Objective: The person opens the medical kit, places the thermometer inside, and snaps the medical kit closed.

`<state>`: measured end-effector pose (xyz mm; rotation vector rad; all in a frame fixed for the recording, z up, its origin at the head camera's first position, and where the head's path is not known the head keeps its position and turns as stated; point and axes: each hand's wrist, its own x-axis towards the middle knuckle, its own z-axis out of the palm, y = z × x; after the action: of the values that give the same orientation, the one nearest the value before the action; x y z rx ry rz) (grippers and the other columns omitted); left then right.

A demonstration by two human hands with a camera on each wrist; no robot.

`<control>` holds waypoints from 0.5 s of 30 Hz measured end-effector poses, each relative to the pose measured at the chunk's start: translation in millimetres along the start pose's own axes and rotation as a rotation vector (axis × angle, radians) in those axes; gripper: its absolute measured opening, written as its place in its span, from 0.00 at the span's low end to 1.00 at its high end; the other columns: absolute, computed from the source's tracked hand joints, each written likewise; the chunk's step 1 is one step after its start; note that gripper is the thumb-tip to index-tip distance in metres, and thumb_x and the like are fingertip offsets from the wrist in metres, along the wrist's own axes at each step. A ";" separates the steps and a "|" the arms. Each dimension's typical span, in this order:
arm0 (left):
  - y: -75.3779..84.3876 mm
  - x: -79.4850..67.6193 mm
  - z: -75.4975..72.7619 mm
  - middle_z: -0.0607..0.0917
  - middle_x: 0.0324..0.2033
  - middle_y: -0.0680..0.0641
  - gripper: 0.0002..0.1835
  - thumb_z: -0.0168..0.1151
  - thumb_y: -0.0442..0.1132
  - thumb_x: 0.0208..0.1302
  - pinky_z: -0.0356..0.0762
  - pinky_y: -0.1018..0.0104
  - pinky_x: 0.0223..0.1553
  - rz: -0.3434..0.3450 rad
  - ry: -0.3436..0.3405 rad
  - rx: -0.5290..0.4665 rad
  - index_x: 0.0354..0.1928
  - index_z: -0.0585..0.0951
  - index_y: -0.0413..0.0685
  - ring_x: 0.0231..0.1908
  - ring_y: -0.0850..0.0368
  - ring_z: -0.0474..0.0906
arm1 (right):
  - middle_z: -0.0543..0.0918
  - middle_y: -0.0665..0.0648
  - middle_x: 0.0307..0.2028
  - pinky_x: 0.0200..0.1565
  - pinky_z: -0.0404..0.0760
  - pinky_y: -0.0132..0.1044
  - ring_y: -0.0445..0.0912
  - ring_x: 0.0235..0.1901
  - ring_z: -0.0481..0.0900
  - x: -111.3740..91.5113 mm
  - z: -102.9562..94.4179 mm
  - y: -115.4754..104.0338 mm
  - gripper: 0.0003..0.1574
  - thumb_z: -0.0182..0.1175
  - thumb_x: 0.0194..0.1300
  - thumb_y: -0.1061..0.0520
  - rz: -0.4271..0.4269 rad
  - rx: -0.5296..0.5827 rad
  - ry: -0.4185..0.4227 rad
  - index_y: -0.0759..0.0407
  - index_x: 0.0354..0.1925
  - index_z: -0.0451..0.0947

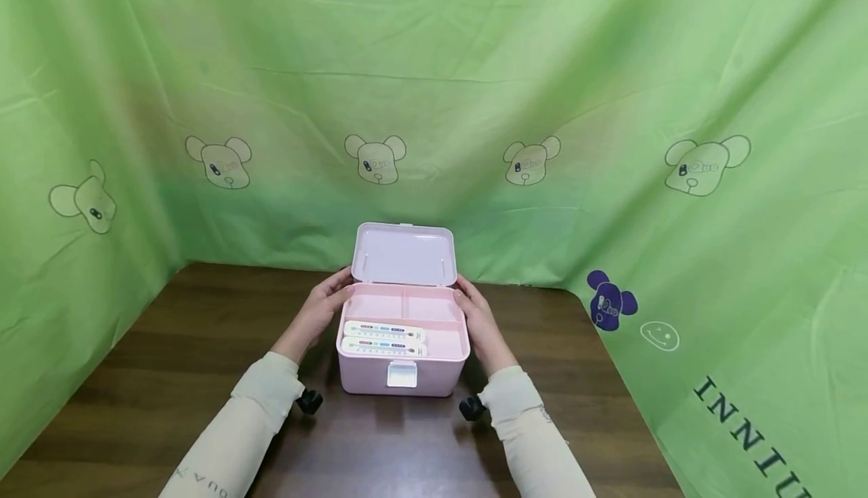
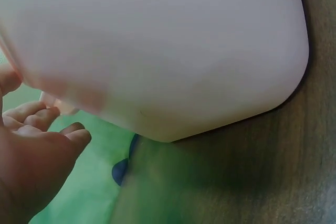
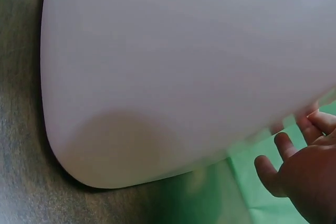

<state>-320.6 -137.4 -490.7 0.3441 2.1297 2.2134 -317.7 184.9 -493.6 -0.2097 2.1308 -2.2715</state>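
Observation:
A pink storage box (image 1: 400, 374) stands on the table, its pale lid (image 1: 404, 255) tipped back and up. Two long white items with printed scales (image 1: 383, 339), like thermometers, lie side by side in the front compartment. My left hand (image 1: 322, 316) grips the back left corner, thumb at the rim and fingers reaching behind the lid. At the back right corner, my right hand (image 1: 481, 325) holds the box in the same way. Both wrist views are mostly filled by the box's side walls; the left fingers (image 2: 32, 115) and right fingers (image 3: 283, 145) curve at its rear edge.
Dark brown wooden table (image 1: 169, 392) lies under the box. A green curtain (image 1: 434, 106) printed with bear heads surrounds it at the back and sides. A white latch (image 1: 402, 374) sits on the box's front. Small black devices (image 1: 310, 401) are at both wrists.

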 end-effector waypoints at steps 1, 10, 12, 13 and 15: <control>0.2 1.0 -0.6 0.67 0.74 0.35 0.30 0.53 0.37 0.79 0.61 0.53 0.73 0.008 -0.001 -0.006 0.78 0.61 0.40 0.73 0.43 0.63 | 0.58 0.65 0.78 0.74 0.61 0.49 0.57 0.75 0.59 0.8 0.4 -0.6 0.36 0.49 0.81 0.54 -0.006 0.003 0.002 0.61 0.80 0.54; 0.8 1.7 4.0 0.69 0.74 0.38 0.29 0.55 0.36 0.78 0.61 0.55 0.72 0.061 0.038 -0.002 0.78 0.64 0.45 0.74 0.45 0.63 | 0.63 0.65 0.76 0.54 0.76 0.26 0.41 0.59 0.74 1.3 0.3 -4.6 0.36 0.51 0.79 0.60 -0.046 0.048 0.016 0.60 0.79 0.56; -0.5 1.3 4.1 0.69 0.74 0.39 0.29 0.56 0.36 0.78 0.59 0.52 0.74 0.071 0.043 -0.014 0.78 0.65 0.46 0.74 0.46 0.62 | 0.63 0.66 0.75 0.54 0.77 0.26 0.37 0.55 0.76 1.2 0.9 -4.7 0.36 0.51 0.79 0.61 -0.051 0.066 0.019 0.60 0.79 0.56; -1.0 0.9 3.9 0.68 0.74 0.40 0.30 0.56 0.36 0.77 0.58 0.51 0.74 0.075 0.044 -0.016 0.78 0.65 0.46 0.75 0.47 0.61 | 0.64 0.66 0.75 0.54 0.77 0.26 0.36 0.54 0.77 1.2 1.3 -4.6 0.36 0.51 0.78 0.61 -0.052 0.077 0.021 0.60 0.79 0.56; -1.6 0.4 3.8 0.68 0.75 0.41 0.30 0.56 0.36 0.77 0.56 0.50 0.75 0.081 0.048 -0.019 0.77 0.65 0.46 0.75 0.48 0.61 | 0.65 0.67 0.74 0.53 0.78 0.26 0.35 0.52 0.78 1.3 2.2 -4.0 0.36 0.51 0.78 0.63 -0.061 0.089 0.025 0.61 0.79 0.56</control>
<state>-320.4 -133.6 -492.2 0.3877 2.1545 2.3062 -318.4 182.8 -489.3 -0.2493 2.0573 -2.4085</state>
